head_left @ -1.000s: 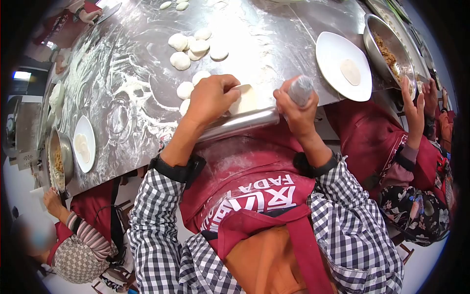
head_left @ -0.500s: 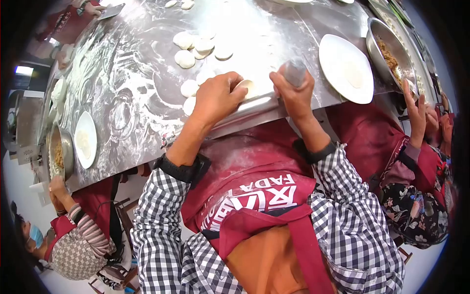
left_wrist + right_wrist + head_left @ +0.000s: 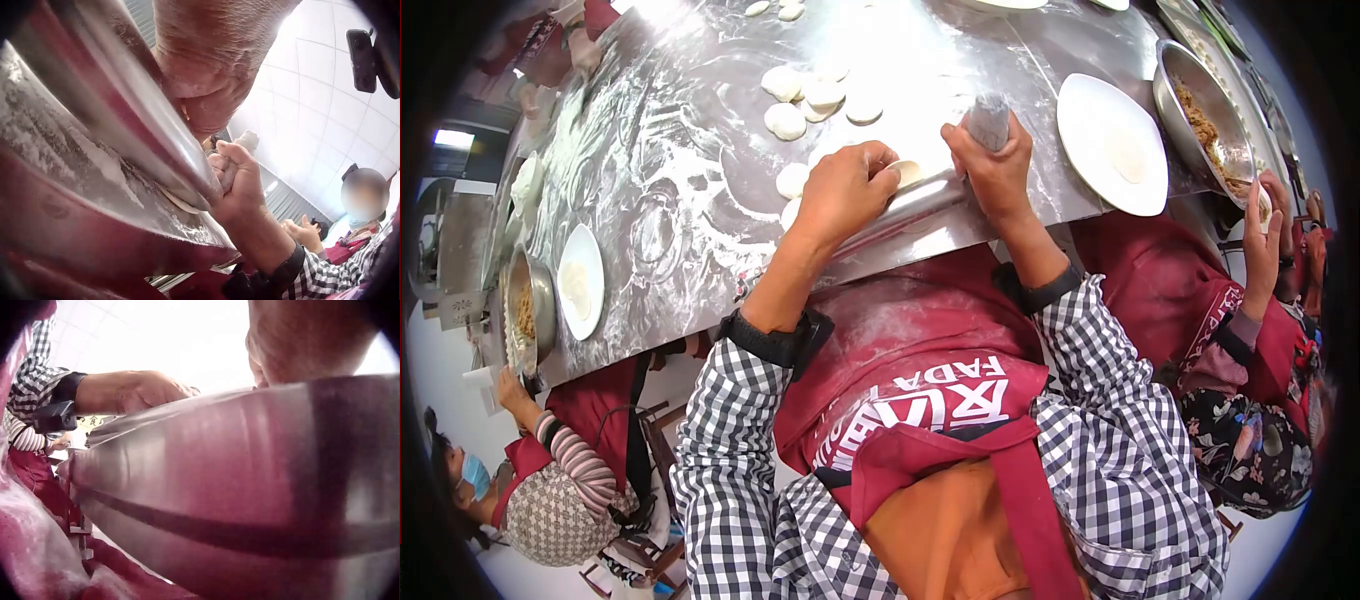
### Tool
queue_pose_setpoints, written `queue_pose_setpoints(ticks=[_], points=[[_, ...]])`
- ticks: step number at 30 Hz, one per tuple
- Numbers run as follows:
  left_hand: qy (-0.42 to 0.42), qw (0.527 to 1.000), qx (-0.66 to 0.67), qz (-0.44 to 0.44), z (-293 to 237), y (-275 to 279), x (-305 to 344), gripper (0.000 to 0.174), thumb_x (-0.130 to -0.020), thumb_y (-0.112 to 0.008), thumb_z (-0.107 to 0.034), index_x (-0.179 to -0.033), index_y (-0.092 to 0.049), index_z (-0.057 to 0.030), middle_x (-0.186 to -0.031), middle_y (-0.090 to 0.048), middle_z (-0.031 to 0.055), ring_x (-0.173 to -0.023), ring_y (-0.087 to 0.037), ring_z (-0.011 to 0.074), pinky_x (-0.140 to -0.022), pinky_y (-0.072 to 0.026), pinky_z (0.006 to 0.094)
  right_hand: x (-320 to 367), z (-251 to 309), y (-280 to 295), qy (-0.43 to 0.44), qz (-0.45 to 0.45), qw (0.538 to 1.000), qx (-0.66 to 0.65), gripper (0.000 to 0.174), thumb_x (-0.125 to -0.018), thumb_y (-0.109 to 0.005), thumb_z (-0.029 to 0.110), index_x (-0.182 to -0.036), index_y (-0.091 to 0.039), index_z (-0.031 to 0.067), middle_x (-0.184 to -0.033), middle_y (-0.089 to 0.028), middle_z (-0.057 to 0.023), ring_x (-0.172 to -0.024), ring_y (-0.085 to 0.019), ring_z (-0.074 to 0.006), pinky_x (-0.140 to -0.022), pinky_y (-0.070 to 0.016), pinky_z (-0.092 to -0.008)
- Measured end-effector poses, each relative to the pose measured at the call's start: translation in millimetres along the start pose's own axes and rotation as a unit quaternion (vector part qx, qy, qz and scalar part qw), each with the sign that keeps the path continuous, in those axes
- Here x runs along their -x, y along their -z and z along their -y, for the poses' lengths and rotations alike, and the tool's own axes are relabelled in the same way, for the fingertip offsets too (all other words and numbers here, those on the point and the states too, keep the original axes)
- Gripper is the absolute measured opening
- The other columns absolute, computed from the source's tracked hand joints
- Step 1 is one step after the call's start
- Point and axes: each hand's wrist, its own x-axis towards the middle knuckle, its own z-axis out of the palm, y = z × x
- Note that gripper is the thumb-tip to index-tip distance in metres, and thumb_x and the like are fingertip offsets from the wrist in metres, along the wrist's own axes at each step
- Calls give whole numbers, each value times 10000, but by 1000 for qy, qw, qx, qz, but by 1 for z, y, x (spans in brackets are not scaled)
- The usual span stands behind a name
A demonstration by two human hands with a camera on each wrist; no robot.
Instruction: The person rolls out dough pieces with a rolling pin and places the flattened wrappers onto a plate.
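Observation:
At the table's front, my right hand [image 3: 998,180] grips the grey handle [image 3: 990,128] of a shiny metal rolling pin [image 3: 925,202]. The pin lies slanted over the floured top. Just past it, my left hand [image 3: 845,190] pinches a pale dough wrapper [image 3: 909,172] between thumb and fingers; only part of the wrapper shows. From the left wrist, a thin dough edge [image 3: 179,200] sticks out under the pin, with the right fist [image 3: 240,181] at the far end. The right wrist view is filled mostly by blurred metal, my left hand [image 3: 131,390] behind it.
Several dough pieces [image 3: 786,122] lie beyond my left hand. At right stand a white plate [image 3: 1090,150] with a wrapper and a steel bowl [image 3: 1185,70] of brown filling. Another plate [image 3: 580,270] and bowl [image 3: 538,300] stand left. People work on both sides.
The rolling pin and both hands have moved forward, away from the table's front edge, and the pin slants more. The wrapper, earlier a larger raised flap, now shows as a smaller piece by the left fingers.

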Motion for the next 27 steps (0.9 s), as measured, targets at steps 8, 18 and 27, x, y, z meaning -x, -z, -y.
queue_pose_setpoints(ticks=[8, 18, 27], points=[[13, 997, 59, 37, 9, -3, 2, 234, -773, -583, -179, -914, -644, -2, -698, -627, 93, -654, -583, 163, -619, -452, 291, 45, 15, 29, -54, 11, 998, -31, 168, -690, -700, 61, -743, -543, 33, -622, -564, -7, -569, -533, -82, -547, -443, -253], [-5, 1000, 2, 6, -2, 1, -1, 218, -801, -563, -153, -924, -623, 17, -701, -623, 79, -624, -557, 128, -597, -438, 272, 5, 3, 5, -2, 2, 1000, 5, 181, -702, -696, 95, -758, -542, 19, -604, -544, -5, -554, -513, -81, -512, -420, -252], [25, 987, 147, 67, 19, -5, 1, 248, -721, -569, -168, -875, -652, 8, -711, -644, 155, -658, -623, 218, -636, -474, 316, 56, 17, 35, -64, 10, 997, -41, 182, -697, -710, 73, -755, -545, 25, -613, -558, -15, -553, -515, -80, -533, -435, -256]])
